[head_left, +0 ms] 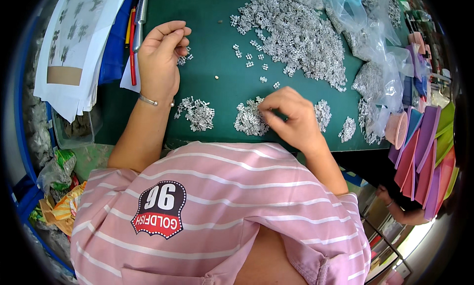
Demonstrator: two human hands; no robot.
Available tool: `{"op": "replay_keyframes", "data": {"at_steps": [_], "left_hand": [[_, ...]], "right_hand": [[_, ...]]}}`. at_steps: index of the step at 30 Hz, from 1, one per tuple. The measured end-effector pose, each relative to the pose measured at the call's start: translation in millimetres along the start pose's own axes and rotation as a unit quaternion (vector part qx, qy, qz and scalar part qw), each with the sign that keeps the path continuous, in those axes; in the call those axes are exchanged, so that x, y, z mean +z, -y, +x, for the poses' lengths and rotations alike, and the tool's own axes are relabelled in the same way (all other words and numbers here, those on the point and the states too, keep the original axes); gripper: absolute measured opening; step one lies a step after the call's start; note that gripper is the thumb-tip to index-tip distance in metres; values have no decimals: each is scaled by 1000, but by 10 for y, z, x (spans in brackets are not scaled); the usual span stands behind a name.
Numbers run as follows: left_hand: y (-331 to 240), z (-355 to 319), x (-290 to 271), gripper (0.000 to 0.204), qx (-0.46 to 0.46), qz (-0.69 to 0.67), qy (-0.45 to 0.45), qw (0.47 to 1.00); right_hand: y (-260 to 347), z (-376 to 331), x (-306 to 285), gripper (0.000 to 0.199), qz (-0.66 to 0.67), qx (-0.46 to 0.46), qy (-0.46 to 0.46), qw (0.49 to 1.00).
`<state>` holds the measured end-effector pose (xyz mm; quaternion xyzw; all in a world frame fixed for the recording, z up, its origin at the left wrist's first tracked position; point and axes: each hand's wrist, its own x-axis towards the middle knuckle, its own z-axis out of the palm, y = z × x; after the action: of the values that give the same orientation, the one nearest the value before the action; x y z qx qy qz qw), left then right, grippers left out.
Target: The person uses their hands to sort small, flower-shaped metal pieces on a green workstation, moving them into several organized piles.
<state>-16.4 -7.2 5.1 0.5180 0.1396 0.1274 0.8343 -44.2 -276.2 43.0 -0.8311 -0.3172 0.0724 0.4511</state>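
Observation:
My left hand is raised over the left part of the green table, its thumb pressed to the curled fingers. Whatever it may hold is hidden. A few small silver metal charms show beside its fingertips. My right hand is closed, fingertips at the right edge of a small pile of silver charms; anything in its fingers cannot be made out. Left of that pile sits another charm pile. Two more, a medium pile and a smaller pile, lie to the right of my right hand.
A large heap of charms spreads across the far table, with loose pieces nearby. Clear plastic bags line the right side. Printed sheets, a red pen and colourful bins flank the table. Another person's arm shows at right.

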Motion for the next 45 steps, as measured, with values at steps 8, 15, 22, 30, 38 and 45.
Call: {"op": "replay_keyframes", "data": {"at_steps": [8,15,22,30,38,45], "left_hand": [[-12,-6,2,16,-15,5,10,1000],[10,11,-8,15,9,-14,5,1000],[65,66,-127,19,4,-3,25,1000],[29,33,-107,20,-19,-3,24,1000],[48,34,-59,16,-17,7,22,1000],[33,22,-25,15,-19,-7,3,1000]], "right_hand": [[-6,-67,98,24,-57,-69,22,996],[-275,236,132,17,-153,-27,-137,978],[-215,165,105,17,-72,-11,-120,990],[-259,-647,-825,14,3,298,-171,939],[-219,-238,-361,15,-127,80,-161,975],[-310,79,-32,15,-155,25,-108,982]]}}
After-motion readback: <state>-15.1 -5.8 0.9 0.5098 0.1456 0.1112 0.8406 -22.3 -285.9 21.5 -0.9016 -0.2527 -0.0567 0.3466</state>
